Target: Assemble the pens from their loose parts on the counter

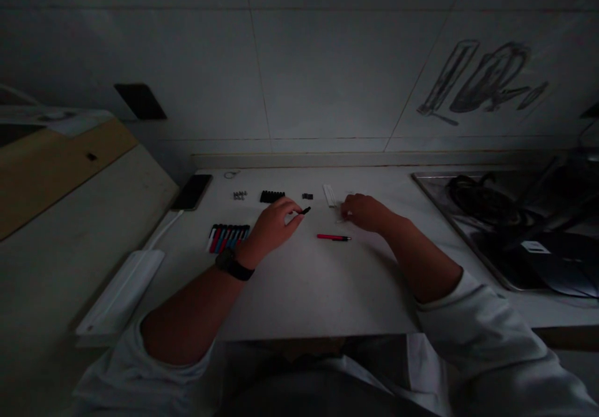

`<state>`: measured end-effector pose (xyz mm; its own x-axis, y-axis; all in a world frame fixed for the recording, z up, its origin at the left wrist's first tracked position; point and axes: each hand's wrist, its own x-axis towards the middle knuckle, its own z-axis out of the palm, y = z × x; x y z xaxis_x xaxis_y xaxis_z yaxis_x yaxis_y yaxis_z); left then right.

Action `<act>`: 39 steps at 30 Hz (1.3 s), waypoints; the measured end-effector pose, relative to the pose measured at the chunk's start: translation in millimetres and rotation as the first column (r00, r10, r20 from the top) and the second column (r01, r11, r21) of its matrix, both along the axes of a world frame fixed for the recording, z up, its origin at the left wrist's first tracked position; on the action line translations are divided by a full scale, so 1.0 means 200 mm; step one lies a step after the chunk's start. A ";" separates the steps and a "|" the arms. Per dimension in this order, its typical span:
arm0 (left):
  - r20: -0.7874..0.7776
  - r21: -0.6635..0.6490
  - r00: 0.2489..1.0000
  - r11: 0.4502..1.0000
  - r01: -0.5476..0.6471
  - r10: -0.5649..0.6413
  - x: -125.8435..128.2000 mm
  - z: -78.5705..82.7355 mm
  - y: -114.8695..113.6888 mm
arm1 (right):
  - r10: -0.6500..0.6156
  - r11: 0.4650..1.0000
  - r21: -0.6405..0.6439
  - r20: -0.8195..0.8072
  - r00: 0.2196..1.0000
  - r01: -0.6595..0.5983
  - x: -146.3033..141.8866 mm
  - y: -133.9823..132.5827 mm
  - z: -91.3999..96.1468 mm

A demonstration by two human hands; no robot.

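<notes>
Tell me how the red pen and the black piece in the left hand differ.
The red pen lies on the table; the black piece is held in the left hand. The red pen shows red and black; the black piece shows only black. Both are slim.

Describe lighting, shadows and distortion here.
Head view: dim overall, a soft shadow beside the right forearm on the pale flat countertop; head view: pale fabric sleeves stretched toward the lower corners; head view: fingertip detail at the right hand murky.
</notes>
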<state>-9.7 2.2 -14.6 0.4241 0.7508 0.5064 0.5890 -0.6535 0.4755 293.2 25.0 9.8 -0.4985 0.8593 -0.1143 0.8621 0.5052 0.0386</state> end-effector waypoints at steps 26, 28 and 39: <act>-0.183 0.033 0.982 0.999 -0.033 0.039 -0.01 0.02 0.00 | 0.374 0.905 0.387 -0.524 0.765 -0.178 -0.19 -0.04 -0.09; -0.184 0.028 0.983 0.999 -0.020 0.025 -0.01 0.02 0.00 | 0.386 0.899 0.394 -0.503 0.773 -0.192 -0.21 -0.04 -0.10; -0.135 0.034 0.989 0.998 -0.057 0.061 -0.01 0.03 0.00 | 0.255 0.928 0.366 -0.500 0.828 -0.065 -0.21 -0.08 -0.07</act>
<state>-11.4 3.2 -8.9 0.4459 0.7618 0.4700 0.6851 -0.6284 0.3686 251.6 8.7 -5.0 -0.5319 0.7016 0.4743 0.7026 0.6782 -0.2153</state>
